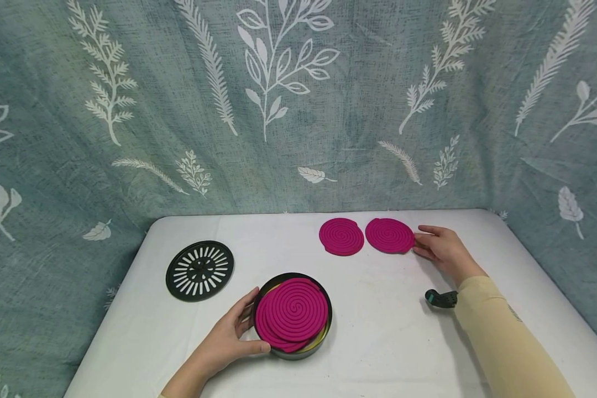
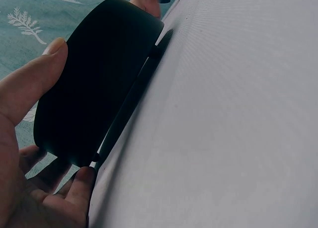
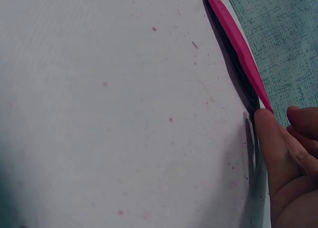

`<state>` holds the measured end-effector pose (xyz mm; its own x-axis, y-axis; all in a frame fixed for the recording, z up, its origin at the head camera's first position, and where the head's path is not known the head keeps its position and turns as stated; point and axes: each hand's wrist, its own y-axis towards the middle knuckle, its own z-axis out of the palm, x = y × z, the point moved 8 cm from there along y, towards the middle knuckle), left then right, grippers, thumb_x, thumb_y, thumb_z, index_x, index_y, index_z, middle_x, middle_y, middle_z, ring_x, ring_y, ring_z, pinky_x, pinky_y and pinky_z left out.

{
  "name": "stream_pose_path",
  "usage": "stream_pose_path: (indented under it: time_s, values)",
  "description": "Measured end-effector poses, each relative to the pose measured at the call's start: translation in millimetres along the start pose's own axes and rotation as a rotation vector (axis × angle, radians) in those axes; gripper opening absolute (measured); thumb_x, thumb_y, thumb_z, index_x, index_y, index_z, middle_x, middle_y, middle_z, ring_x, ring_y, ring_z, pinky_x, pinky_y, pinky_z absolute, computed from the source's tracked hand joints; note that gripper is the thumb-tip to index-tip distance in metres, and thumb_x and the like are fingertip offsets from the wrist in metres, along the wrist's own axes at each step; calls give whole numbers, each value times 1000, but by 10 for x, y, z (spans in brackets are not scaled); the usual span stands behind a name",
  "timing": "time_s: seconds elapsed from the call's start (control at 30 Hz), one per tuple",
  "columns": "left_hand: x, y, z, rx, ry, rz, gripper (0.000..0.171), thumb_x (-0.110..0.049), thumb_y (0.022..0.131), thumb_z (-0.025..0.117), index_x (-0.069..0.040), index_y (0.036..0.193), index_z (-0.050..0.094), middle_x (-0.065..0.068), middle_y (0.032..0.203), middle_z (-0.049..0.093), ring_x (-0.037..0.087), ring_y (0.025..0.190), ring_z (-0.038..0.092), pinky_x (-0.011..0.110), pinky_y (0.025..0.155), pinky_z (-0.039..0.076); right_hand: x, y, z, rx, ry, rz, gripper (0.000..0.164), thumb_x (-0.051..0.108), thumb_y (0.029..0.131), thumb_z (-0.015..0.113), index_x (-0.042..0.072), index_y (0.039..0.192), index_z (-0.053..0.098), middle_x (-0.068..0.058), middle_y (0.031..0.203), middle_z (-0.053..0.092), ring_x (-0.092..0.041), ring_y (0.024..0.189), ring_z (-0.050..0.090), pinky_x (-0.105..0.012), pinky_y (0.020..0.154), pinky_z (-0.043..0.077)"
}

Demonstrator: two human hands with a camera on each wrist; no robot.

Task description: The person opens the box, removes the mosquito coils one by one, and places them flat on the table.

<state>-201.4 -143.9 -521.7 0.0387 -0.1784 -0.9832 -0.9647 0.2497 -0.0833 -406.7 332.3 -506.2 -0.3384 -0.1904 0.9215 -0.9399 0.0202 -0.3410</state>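
A round black tin [image 1: 314,354] with a yellowish inner wall stands on the white table. Stacked and overlapping inside it are pink spiral mosquito coils [image 1: 296,309]. My left hand [image 1: 229,331] grips the tin's left side, the thumb at the front and the fingers round the back; the left wrist view shows the tin's dark wall [image 2: 94,84] in that grip. Farther right, my right hand [image 1: 443,249] pinches the right edge of a pink mosquito coil [image 1: 390,236] at the table's surface. Another pink coil [image 1: 341,236] lies just left of it.
A black slotted lid [image 1: 200,271] lies at the left of the table [image 1: 378,342]. Beside my right wrist a small dark object [image 1: 440,298], partly covered by the sleeve, shows. Behind the table hangs a green leaf-patterned curtain [image 1: 288,155].
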Motion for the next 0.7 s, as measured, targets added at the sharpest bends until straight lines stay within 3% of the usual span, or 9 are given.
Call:
stream_pose_path:
  time_s: [0.13, 0.7]
  values:
    - [-6, -8, 1, -5, 5, -1, 115, -23, 62, 96, -20, 156, 29, 4, 157, 31, 23, 141, 36, 20, 110, 37, 12, -12, -15, 4, -3, -26, 61, 13, 105, 48, 2, 157, 19, -26, 149, 37, -14, 120, 56, -30, 100, 51]
    - [-5, -12, -1, -12, 6, 5, 115, -23, 61, 96, -21, 155, 30, 3, 157, 32, 23, 141, 35, 20, 110, 37, -19, -51, -65, 7, 63, -25, 64, 14, 104, 51, 4, 157, 18, -25, 151, 36, -13, 119, 58, -32, 104, 48]
